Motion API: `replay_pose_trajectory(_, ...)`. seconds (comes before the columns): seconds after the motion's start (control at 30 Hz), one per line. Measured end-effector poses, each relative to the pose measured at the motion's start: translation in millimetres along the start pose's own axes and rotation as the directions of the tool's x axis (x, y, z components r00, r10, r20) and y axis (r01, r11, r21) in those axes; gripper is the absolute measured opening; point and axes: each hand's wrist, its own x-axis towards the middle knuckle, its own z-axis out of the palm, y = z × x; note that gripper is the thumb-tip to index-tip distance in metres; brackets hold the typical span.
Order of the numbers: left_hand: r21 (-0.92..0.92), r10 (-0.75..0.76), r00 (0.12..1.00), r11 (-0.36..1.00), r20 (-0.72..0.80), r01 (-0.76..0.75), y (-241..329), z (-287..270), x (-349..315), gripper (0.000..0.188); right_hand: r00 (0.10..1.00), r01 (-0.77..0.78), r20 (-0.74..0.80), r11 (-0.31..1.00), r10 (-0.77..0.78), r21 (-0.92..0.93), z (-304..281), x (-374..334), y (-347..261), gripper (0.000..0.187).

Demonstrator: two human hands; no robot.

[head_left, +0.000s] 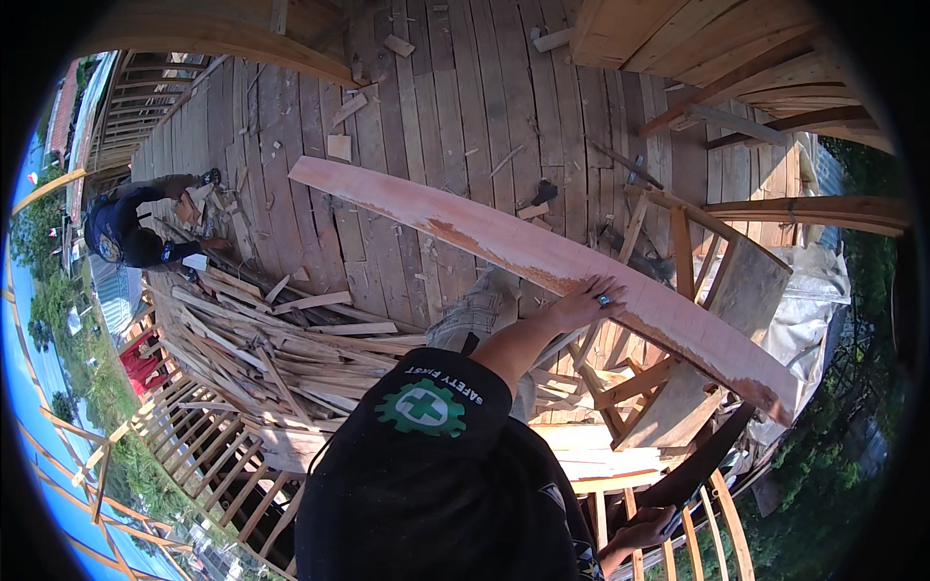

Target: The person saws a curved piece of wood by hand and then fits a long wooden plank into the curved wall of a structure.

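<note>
The left hand point(586, 302) lies flat, fingers spread, on a long pale plank point(542, 257) slanting across a wooden sawhorse point(668, 378). The right hand point(644, 531), low and half hidden, curls around a dark handle point(702, 470). Weathered deck boards point(465, 107) run far; a scrap-wood pile point(262, 353) lies left.

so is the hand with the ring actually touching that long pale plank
Touching. The head view shows the left hand lying flat on the long pale plank, fingers spread across its lower edge with no gap visible.
</note>
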Motion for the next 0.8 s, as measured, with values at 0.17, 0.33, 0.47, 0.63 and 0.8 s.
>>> replay_pose_trajectory(0.17, 0.111, -0.050, 0.998, 0.993, 0.030, 0.046, 10.4, 22.7, -9.3, 0.049, 0.992, -0.080, 0.111, 0.983, 0.062, 0.163, -0.3, 11.7, 9.0, 0.034)
replay_pose_trajectory(0.33, 0.161, -0.112, 0.989, 0.982, 0.095, 0.096, 25.8, 31.5, -16.8, 0.050, 0.981, -0.177, 0.118, 0.959, 0.154, 0.221, 2.6, 9.8, 42.6, 0.028)
replay_pose_trajectory(0.47, 0.049, -0.082, 0.973, 0.996, 0.215, 0.073, 34.3, -3.9, -3.6, 0.069, 0.981, -0.168, 0.151, 0.924, 0.122, 0.345, -14.9, 3.2, 74.6, 0.024)
replay_pose_trajectory(0.63, 0.165, -0.094, 0.905, 0.986, 0.414, 0.026, 52.4, -8.1, 15.2, 0.081, 0.970, -0.242, 0.082, 0.909, 0.228, 0.340, -55.2, -49.1, 128.3, 0.022)
replay_pose_trajectory(0.8, 0.199, -0.213, 0.726, 0.974, 0.654, 0.107, 60.2, -17.5, 43.5, 0.082, 0.933, -0.359, 0.081, 0.894, 0.351, 0.266, -72.9, -106.4, 171.6, 0.020)
